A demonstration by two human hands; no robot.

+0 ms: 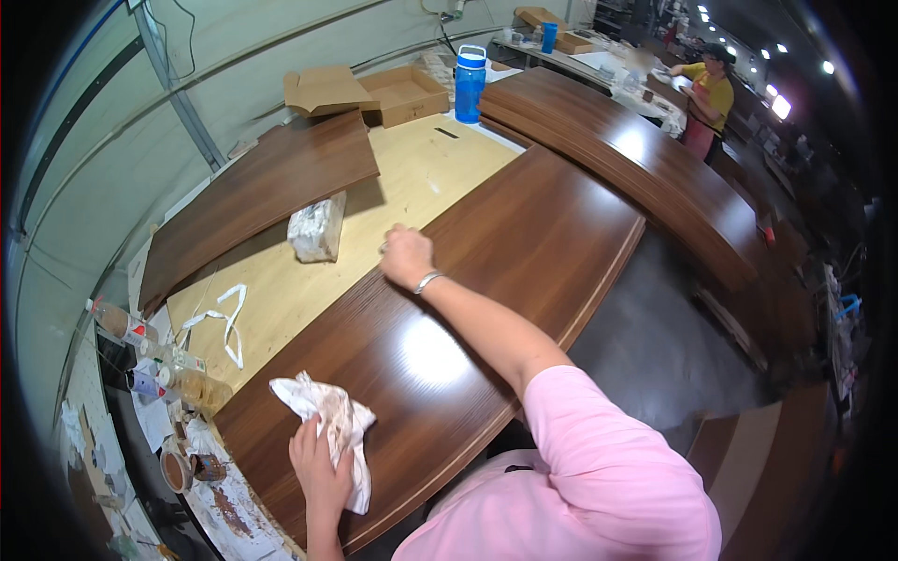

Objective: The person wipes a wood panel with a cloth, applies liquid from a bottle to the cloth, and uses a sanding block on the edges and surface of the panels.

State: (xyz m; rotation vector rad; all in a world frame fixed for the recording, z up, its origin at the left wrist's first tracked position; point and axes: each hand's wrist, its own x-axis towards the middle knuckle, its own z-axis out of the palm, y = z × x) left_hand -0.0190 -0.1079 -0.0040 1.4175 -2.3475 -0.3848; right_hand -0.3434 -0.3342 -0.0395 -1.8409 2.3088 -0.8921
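Observation:
A stained white cloth [344, 421] lies bunched on the near left part of a dark brown wood panel [524, 252]. My left hand [321, 463] grips its near side, with the fingers over the fabric. Farther along the same panel, my right hand [408, 257] is closed at the far long edge. What its fingers hold, if anything, is hidden. A bracelet circles that wrist. Just beyond it, on the pale board [412, 178], a white wrapped block [318, 229] props up another brown panel [271, 192].
A blue bottle [470, 84] and open cardboard boxes [404, 96] stand at the back. Stacked brown panels [617, 140] fill the right. White strips [234, 323] lie on the board. Bottles [192, 388] and small paint pots [175, 470] line the left. A co-worker [708, 98] stands far right.

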